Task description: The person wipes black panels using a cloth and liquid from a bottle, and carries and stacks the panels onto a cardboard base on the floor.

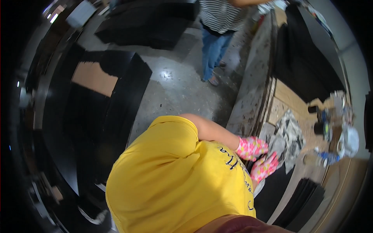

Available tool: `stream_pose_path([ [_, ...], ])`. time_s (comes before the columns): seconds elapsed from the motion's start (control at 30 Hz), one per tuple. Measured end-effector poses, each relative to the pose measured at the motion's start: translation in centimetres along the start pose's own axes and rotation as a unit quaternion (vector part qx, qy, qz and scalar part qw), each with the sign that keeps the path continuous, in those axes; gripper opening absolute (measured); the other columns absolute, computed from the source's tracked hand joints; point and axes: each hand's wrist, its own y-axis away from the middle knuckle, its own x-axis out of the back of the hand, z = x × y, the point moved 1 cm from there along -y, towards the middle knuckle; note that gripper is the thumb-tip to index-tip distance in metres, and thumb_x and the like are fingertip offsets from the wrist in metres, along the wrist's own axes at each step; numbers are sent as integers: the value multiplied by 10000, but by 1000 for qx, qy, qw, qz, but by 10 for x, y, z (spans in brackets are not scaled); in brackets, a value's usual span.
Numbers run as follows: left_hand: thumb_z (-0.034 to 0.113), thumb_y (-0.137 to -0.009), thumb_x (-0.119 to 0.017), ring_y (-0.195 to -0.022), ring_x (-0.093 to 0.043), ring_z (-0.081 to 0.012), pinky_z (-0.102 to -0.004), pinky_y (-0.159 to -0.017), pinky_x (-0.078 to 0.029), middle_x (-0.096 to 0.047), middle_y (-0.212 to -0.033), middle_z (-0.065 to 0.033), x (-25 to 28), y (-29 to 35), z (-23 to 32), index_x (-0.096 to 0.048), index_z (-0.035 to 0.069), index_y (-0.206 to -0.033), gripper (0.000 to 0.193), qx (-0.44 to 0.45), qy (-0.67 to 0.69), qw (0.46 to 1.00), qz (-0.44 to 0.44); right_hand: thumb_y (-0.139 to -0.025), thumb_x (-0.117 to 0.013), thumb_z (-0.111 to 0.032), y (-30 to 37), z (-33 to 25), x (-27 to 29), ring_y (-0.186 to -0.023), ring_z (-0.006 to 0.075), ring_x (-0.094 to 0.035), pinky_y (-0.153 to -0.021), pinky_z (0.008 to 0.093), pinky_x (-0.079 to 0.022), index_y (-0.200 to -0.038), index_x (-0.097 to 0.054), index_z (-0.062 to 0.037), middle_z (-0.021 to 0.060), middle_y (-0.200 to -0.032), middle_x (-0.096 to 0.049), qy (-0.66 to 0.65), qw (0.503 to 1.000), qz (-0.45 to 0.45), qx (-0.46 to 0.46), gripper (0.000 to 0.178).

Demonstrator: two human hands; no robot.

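Note:
My torso, in a yellow shirt [167, 171], faces the workbench at the right. Both hands wear pink, flower-patterned gloves. Reaching out from my near sleeve, my left hand [251, 148] is bunched at the bench's front edge; what its fingers hold, if anything, is hidden. Just below it, my right hand [265, 167] has its fingers stretched out over a black panel [274, 194]. A crumpled grey-and-white cloth [288, 138] lies right beyond the fingertips of both hands.
Bottles, dark cups and a white jug [348, 140] stand along the bench's back. Stacked black strips [303, 202] lie nearer, black sheets [303, 54] farther along. Black furniture [128, 89] stands on the floor at left. Another person in jeans [215, 46] stands beyond the bench's front.

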Motion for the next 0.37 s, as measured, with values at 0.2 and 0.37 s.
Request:
stream_pose_path([
  [0.2, 354, -684, -670, -990, -561, -315, -366, -835, -463, -576, -1057, -156, 16, -162, -68, -588, 28, -1022, 477, 22, 61, 994, -85, -788, -570, -229, -144, 100, -17, -1227, 345, -386, -1022, 450, -285, -1278, -501, -201, 139, -1328, -448, -39, 998, -19, -41, 496],
  [0.37, 400, -809, -578, -1232, -420, -335, -405, -1087, -244, -539, -1264, -73, -6, -252, -128, -570, 137, -1214, 483, -34, -30, 999, -29, -851, -529, -245, -161, 274, -7, -1253, 348, -371, -1044, 430, -274, -1286, -473, -153, 144, -1376, -393, 48, 945, 57, -319, 448],
])
